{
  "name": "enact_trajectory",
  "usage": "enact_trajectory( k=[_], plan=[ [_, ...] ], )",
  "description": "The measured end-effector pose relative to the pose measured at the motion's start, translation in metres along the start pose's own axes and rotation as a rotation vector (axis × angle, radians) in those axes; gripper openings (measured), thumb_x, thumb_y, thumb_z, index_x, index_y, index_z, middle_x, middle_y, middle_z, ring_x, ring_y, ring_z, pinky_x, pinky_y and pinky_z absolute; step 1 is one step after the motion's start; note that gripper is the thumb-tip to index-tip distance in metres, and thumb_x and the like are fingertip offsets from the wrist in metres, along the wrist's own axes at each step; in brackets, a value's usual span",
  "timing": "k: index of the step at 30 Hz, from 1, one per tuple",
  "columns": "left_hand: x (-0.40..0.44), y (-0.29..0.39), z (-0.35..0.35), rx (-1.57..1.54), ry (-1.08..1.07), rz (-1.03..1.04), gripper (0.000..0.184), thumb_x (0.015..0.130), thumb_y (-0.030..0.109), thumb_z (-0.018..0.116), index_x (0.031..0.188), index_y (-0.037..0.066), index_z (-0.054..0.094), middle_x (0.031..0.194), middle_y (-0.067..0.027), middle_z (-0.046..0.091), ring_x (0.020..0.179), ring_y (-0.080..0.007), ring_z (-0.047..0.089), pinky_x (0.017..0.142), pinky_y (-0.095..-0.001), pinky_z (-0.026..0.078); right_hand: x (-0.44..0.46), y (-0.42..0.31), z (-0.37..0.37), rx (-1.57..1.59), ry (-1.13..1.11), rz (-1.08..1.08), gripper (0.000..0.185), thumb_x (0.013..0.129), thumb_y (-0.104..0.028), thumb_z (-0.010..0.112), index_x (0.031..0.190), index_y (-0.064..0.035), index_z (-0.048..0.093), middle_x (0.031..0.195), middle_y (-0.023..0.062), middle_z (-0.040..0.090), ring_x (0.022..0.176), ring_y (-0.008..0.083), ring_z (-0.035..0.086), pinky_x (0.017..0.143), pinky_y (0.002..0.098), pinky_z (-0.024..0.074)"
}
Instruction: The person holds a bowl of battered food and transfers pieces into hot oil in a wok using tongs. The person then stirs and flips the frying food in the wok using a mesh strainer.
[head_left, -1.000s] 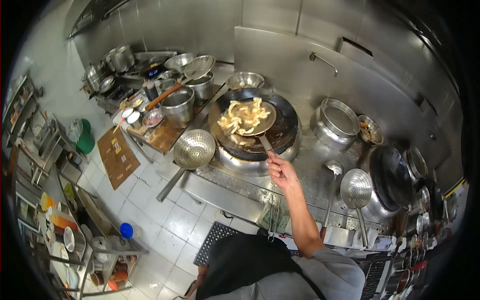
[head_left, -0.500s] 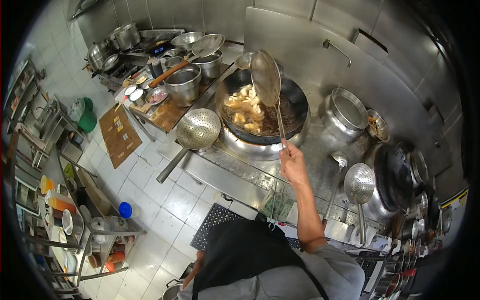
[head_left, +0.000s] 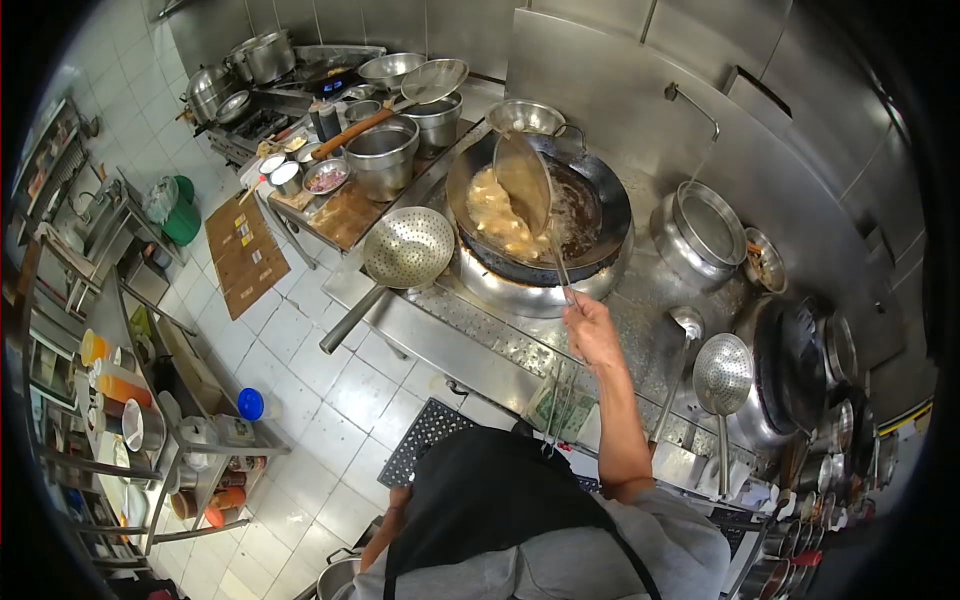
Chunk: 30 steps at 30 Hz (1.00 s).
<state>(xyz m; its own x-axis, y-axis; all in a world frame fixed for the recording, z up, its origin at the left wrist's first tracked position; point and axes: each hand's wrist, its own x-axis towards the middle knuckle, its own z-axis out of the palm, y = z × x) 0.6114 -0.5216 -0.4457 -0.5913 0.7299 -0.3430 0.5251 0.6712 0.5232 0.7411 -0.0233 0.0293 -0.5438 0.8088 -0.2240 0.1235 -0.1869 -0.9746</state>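
My right hand is closed around the handle of a mesh skimmer, whose round head stands tilted over the wok. Pale food pieces lie in bubbling oil on the wok's left side, against the skimmer. The wok rests on a round steel burner ring. Low beside the black apron, my left hand shows only in part, and its fingers are hidden.
A perforated ladle lies left of the wok, its handle over the counter's front edge. Right of it are a steel pot, a ladle, another perforated skimmer and a second wok. Steel pots stand at the back left.
The skimmer has gone from lying flat under the food to tilted on edge, and the food has slid off it into the oil. My left hand has come partly into view.
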Motion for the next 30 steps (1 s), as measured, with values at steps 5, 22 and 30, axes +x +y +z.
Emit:
enact_trajectory(
  k=[5,22,30],
  plan=[
    [0.003,0.005,0.008,-0.117,-0.057,-0.274,0.032,0.093,0.036,0.054,0.084,0.011,0.071,0.075,-0.0220,0.068,0.073,-0.0441,0.067,0.064,-0.0556,0.051,0.001,0.003,-0.002,0.004,0.052,-0.156,0.041,0.099,-0.005,0.053,0.139,0.0023,0.049,0.070,-0.0041,0.048,0.040,0.0030,0.032,0.034,0.0244,0.0250],
    [-0.013,-0.006,0.008,-0.068,-0.080,-0.025,0.031,0.093,0.033,0.053,0.080,0.010,0.067,0.066,-0.0170,0.064,0.063,-0.0368,0.065,0.056,-0.0505,0.048,-0.013,0.017,-0.025,-0.115,0.211,-0.307,0.043,0.100,-0.006,0.053,0.142,0.0030,0.048,0.065,-0.0081,0.046,0.045,0.0012,0.036,0.039,0.0222,0.0269],
    [-0.021,0.000,-0.010,-0.071,-0.091,0.162,0.038,0.087,0.041,0.056,0.068,0.008,0.064,0.066,-0.0148,0.064,0.064,-0.0354,0.064,0.058,-0.0495,0.048,-0.073,-0.003,-0.023,0.146,-0.047,0.001,0.044,0.100,-0.007,0.054,0.142,0.0013,0.048,0.068,-0.0078,0.045,0.045,0.0021,0.034,0.038,0.0218,0.0282]
  ],
)
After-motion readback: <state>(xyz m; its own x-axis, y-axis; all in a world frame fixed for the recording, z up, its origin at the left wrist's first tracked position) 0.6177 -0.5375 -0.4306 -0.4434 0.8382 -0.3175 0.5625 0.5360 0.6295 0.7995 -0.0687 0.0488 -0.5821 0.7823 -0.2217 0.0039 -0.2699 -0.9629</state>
